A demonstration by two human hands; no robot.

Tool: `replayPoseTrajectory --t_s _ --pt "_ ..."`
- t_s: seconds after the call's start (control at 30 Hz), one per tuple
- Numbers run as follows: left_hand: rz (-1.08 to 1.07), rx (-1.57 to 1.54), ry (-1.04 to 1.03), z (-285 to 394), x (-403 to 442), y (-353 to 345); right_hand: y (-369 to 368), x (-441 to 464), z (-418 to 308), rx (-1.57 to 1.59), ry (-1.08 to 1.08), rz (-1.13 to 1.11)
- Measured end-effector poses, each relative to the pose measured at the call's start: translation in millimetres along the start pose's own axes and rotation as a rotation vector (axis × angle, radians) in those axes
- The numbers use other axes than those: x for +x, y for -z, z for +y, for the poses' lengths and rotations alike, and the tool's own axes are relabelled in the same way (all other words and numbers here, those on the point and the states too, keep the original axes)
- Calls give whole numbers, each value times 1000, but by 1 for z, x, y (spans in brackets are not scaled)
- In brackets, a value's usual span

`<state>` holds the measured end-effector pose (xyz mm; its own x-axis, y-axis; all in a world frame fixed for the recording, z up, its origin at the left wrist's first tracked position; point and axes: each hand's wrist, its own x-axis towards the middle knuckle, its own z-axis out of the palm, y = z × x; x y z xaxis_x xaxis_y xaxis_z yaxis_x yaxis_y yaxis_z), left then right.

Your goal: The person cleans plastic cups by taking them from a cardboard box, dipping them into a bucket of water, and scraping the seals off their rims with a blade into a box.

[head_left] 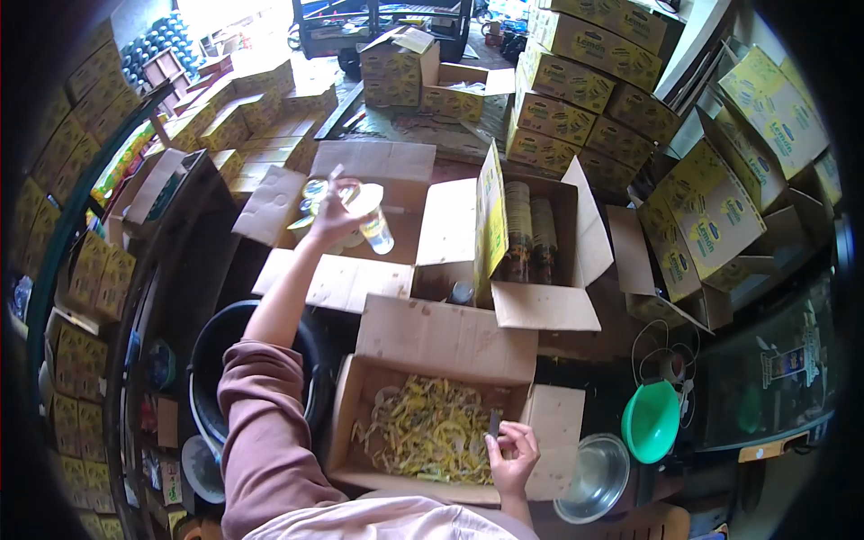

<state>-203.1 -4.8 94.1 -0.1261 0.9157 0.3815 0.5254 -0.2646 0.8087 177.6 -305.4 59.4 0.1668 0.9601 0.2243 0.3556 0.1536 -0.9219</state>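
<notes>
My left hand reaches over an open cardboard box and grips a clear plastic cup with a pale yellow top. The cup is tilted. More cups with yellow and green print show beside that hand, partly hidden by it. My right hand is closed on a small dark flat blade-like piece, whose exact kind I cannot make out. It hovers over the right edge of a nearer open box, which holds a heap of yellow and pale curled strips.
An open box with stacked cups stands to the right. A black bucket is by my left arm. A green basin and a clear bowl lie at right. Printed lemon cartons are stacked around.
</notes>
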Motion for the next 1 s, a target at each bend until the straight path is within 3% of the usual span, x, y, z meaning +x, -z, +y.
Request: replayPoseTrajectory --t_s 0.07,0.1,0.17,0.2,0.23,0.3,0.43,0.5,0.57,0.63,0.7,0.77,0.83,0.87,0.9,1.0 --pt "166 -269 -159 33 -22 23 4 -11 -11 -7 58 -25" --pt "248 -556 -178 58 -37 31 5 -16 -19 1 88 -31" --pt "134 -1147 19 109 -81 53 8 -30 -27 16 141 -49" --pt "-49 -1324 69 136 -105 64 9 -37 -32 47 132 -59" --pt "-44 -1440 266 145 -126 64 9 -43 -37 77 122 -69" --pt "-21 -1473 402 155 -173 69 8 -55 -43 132 177 -96" --pt "172 -853 146 160 -257 91 5 -69 -57 270 138 -186" --pt "241 -791 149 154 -286 108 2 -69 -64 428 -12 -239" --pt "343 -836 143 147 -307 121 -8 -63 -73 450 16 -305" --pt "378 -622 160 121 -319 133 -25 -52 -87 477 39 -381" --pt "353 -253 25 113 -323 141 -48 -40 -111 513 105 -462" --pt "361 7 -36 102 -326 142 -75 -28 -134 476 278 -523" --pt "343 106 -74 93 -330 141 -103 -22 -156 383 462 -544" --pt "304 -34 -3 91 -332 137 -116 -20 -165 333 551 -554" --pt "280 44 -33 93 -332 138 -129 -20 -171 289 547 -595" --pt "219 -110 -65 86 -336 132 -159 -22 -184 154 559 -698"
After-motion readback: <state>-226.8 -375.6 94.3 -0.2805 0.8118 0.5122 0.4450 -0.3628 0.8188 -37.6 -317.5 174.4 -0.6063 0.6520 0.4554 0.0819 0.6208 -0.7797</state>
